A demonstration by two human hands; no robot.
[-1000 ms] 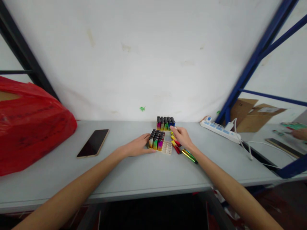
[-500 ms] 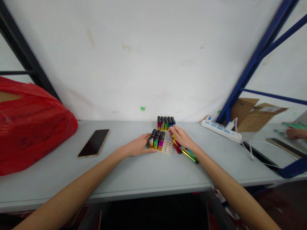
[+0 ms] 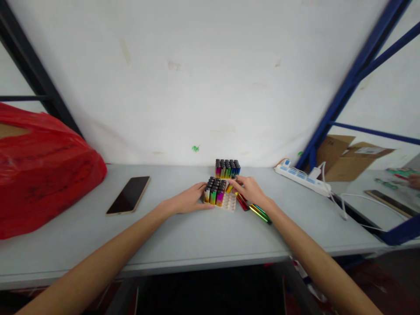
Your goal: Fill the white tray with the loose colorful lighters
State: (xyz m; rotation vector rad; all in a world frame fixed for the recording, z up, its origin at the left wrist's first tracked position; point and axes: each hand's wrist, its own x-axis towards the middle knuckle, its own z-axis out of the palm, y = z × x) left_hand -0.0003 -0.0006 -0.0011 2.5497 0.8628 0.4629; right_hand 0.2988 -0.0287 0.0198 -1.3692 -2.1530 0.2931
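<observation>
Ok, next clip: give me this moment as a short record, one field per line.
left hand: spread against the left side of the front lighters; hand at
right hand: pinches a yellow lighter over the tray; hand at
tray: white, bare cups at its right
behind: upright lighter block
loose: red lighter, green lighter, lying down
left on table: phone, red bag
right on table: power strip

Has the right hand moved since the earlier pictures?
Yes: against the rear lighter block, the fingertips of the right hand have shifted slightly left and nearer the person.
</observation>
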